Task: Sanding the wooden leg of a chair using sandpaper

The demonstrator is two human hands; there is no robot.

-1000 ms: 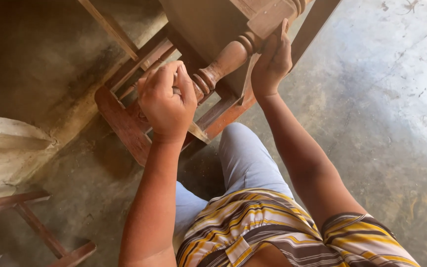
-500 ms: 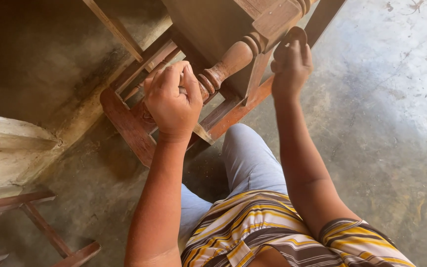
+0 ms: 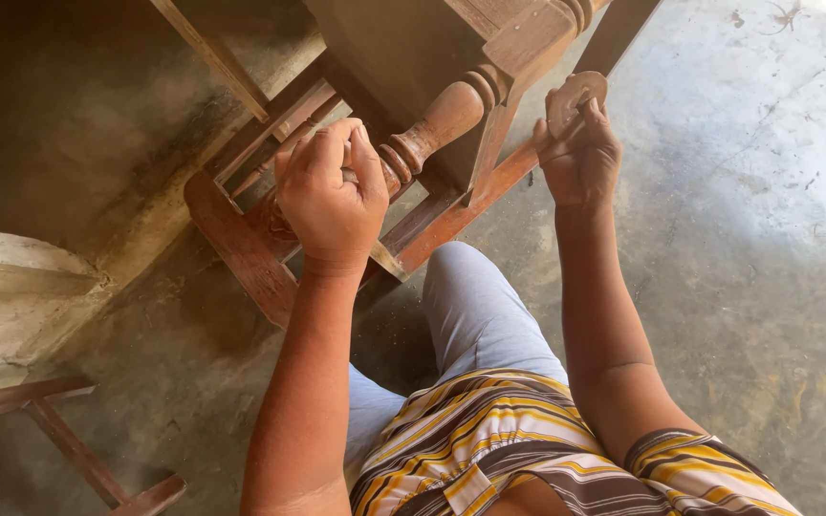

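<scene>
Looking down through the head camera, I see my left hand (image 3: 330,196) left of centre in the frame, fingers curled shut around the lower end of a turned wooden leg (image 3: 432,124). The grip looks meant to steady the piece, judging by how the knuckles wrap over it. That leg belongs to a reddish-brown wooden furniture frame (image 3: 241,244) lying tipped on the concrete floor (image 3: 738,239). Its long axis runs on a diagonal, from my left hand up and right toward the square block at the top centre of the frame; the ringed, narrower end points down-left into my palm.

My right hand (image 3: 580,153) sits at upper right, just beside a slanted rail (image 3: 461,205) of the frame. Its fingers are pinched closed on a small worn piece of sandpaper (image 3: 576,93), held up clear of the leg, its round pale face turned toward the camera.

At the bottom of the frame my knee in pale blue trousers (image 3: 475,306) sits under the frame, and another wooden piece (image 3: 59,420) lies at lower left.
</scene>
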